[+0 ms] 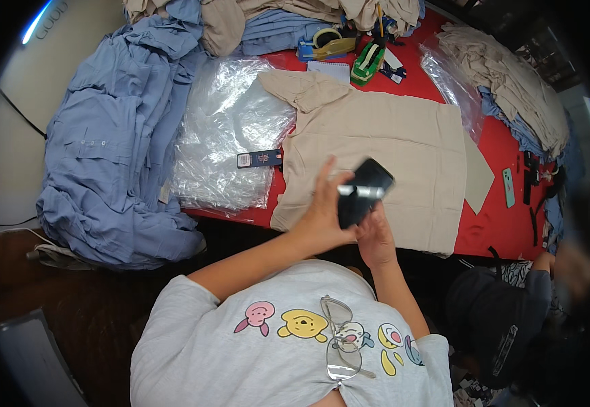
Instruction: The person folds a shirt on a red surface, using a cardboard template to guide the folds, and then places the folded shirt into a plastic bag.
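Note:
A dark smartphone (365, 195) with a glossy screen is held between both my hands, over the lower part of a beige shirt. My left hand (323, 203) grips its left edge, fingers pointing up and away. My right hand (376, 237) supports it from below at the lower right, its fingers partly hidden behind the phone. The beige shirt (403, 142) lies flat on the red table, one short sleeve toward the upper left. Beside its left edge a dark hang tag (259, 159) rests on clear plastic bags (224, 122).
Piled blue shirts (115, 149) hang over the table's left end. Along the back sit a tape dispenser (325, 46), a green holder (368, 62) and a notepad (329, 70). Beige garments (505, 81) heap at the right, near a mint-green phone (508, 188). Another person's arm (544, 262) shows at lower right.

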A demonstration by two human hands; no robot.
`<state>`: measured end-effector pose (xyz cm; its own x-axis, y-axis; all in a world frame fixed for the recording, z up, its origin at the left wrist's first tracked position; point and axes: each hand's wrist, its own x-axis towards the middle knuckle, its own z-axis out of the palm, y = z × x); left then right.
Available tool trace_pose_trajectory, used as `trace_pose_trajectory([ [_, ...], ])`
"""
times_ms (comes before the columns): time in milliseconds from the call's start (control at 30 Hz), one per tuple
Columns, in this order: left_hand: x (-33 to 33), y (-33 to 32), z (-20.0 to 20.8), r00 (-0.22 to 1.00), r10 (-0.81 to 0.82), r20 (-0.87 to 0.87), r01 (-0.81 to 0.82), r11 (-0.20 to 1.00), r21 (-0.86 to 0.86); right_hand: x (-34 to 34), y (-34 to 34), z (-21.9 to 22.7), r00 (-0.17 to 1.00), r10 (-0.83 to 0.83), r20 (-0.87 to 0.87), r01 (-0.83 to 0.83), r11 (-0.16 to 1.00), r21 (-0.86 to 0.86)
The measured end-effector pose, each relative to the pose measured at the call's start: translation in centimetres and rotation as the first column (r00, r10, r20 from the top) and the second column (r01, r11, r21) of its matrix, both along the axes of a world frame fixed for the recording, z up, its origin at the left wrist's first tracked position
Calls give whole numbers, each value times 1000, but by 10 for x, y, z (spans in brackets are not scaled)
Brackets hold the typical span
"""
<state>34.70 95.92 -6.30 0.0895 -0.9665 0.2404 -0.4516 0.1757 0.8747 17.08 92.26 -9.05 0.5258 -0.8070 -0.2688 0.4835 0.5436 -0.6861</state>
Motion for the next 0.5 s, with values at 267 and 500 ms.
trace_pose_trajectory([
  [267, -88, -2, -90, 913, -376, 156, 350, 921, 171, -239, 70, -70, 872, -153, -465, 275, 939, 208],
  [500, 73, 1, -167, 584, -95, 806, -170, 957, 235, -352, 216, -58, 343, 564, -751, -140, 821, 553],
])
